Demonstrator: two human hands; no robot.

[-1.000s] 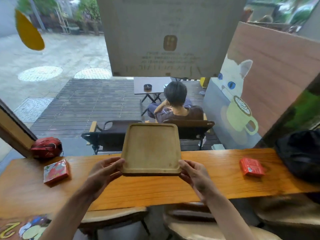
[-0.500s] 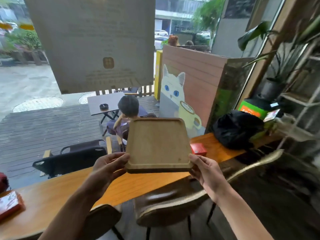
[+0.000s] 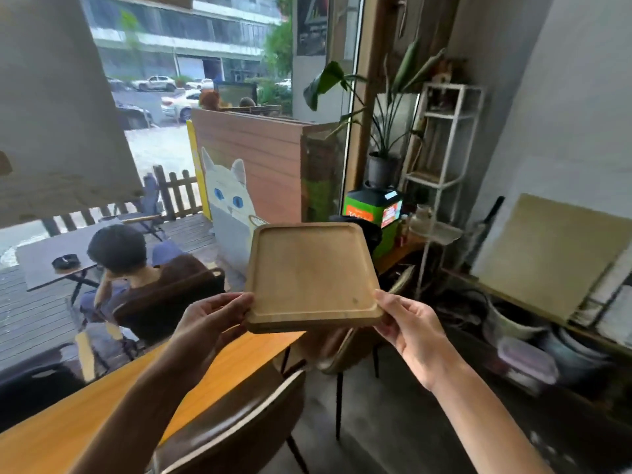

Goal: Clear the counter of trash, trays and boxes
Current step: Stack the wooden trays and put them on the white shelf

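Aloft between both hands, the wooden tray (image 3: 309,275) hangs clear of the tabletop (image 3: 219,367), roughly level, its empty face up. The left hand (image 3: 213,321) and right hand (image 3: 410,323) each curl round a near corner, so the tray extends away from the person.

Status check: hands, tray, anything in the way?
Both hands, left and right, grip the tray. Tray empty, lifted off the counter. Chair close below.
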